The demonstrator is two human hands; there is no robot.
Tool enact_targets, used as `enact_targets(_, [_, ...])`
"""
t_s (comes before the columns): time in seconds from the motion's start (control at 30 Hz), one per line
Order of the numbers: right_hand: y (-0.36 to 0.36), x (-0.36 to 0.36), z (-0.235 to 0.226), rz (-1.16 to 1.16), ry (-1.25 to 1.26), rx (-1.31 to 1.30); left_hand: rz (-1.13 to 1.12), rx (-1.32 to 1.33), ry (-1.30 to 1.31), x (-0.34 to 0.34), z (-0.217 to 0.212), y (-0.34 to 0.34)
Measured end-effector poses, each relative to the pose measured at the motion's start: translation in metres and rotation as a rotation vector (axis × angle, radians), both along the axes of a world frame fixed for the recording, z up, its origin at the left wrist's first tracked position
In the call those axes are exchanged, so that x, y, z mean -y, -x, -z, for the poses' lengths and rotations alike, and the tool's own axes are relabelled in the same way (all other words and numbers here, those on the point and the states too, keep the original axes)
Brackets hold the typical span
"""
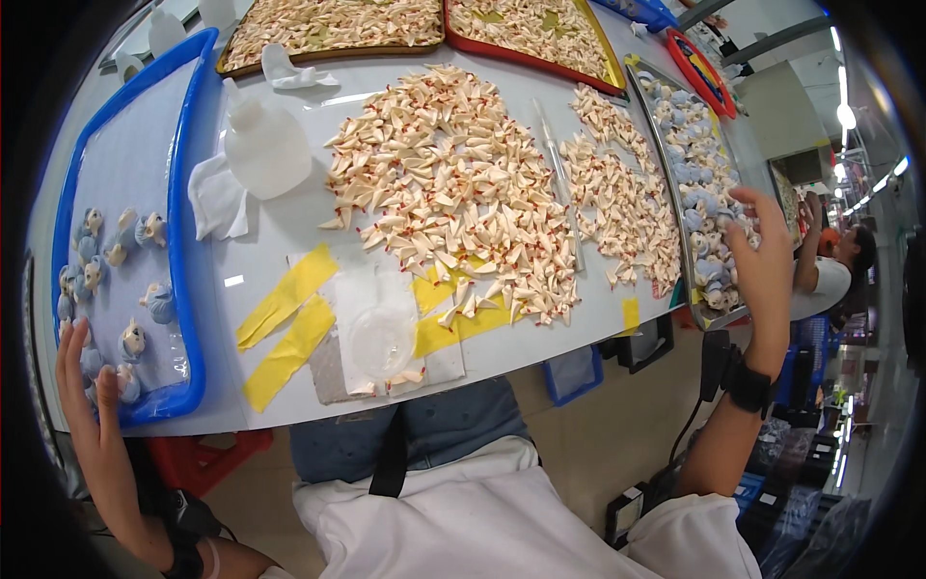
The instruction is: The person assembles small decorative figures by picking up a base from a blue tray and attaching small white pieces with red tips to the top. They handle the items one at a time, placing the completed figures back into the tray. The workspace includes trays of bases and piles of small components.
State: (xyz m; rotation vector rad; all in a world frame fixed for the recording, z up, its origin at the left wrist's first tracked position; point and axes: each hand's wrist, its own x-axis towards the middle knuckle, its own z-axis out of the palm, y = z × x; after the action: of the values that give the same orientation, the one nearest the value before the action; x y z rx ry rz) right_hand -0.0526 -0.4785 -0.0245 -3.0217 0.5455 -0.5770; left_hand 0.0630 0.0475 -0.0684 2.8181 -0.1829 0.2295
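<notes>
My left hand [99,425] is at the near left corner of a blue-rimmed tray [188,318], fingers stretched and apart. Small blue-and-cream doll-like figures [132,340] lie scattered in that tray, a few right beside the thumb. On the far right my right hand [767,256] reaches over a metal tray [677,207] crowded with the same kind of figures. Its thumb and forefinger are apart, with nothing visible between them. Between the hands spreads a big heap of cream, pointed pieces with red ends [453,183]; a smaller heap [622,207] lies to its right.
A translucent squeeze bottle [262,145] stands by a white cloth [214,200]. Yellow tape strips [287,294] and a clear round dish [380,343] are at the near edge. Trays of cream pieces [333,34] line the back. A red basket [696,72] and another person [830,275] are at right.
</notes>
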Motion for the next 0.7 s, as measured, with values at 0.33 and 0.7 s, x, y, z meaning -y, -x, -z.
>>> enact_targets(0.33, [-0.041,-0.045,0.023,-0.159,-0.284,-0.187,-0.021,-0.149,0.115,0.041,-0.009,0.012])
enact_targets(0.7, [-0.039,-0.043,0.030,-0.232,-0.113,-0.180,0.190,0.118,0.227,0.057,0.003,-0.005])
